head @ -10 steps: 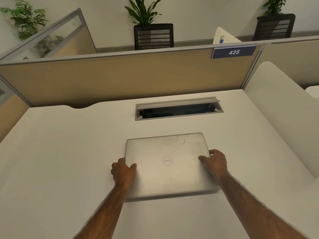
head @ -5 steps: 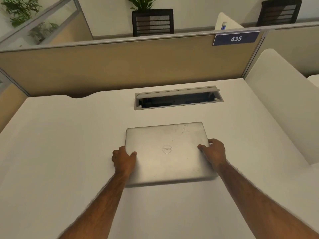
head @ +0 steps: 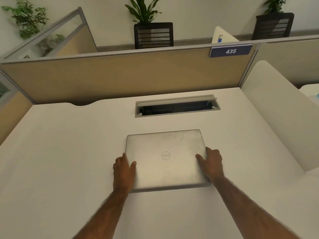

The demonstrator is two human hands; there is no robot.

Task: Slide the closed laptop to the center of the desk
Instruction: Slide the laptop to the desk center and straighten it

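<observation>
Both hands clamp the closed laptop point(head: 165, 159) by its side edges: the left hand point(head: 123, 169) grips the left edge with the thumb on the lid, and the right hand point(head: 211, 163) holds the right edge, fingers curled over it. Over the past second the grip has held and the laptop has edged away from the person toward the cable tray point(head: 177, 106); the camera's own tilt makes the amount hard to judge. It now lies about mid-frame on the white desk point(head: 60, 161), so the slide looks nearly done. Above it the open tray is the only obstacle if pushed further. The tan partition point(head: 120, 76) with its 435 sign point(head: 230, 51) stands well beyond.
</observation>
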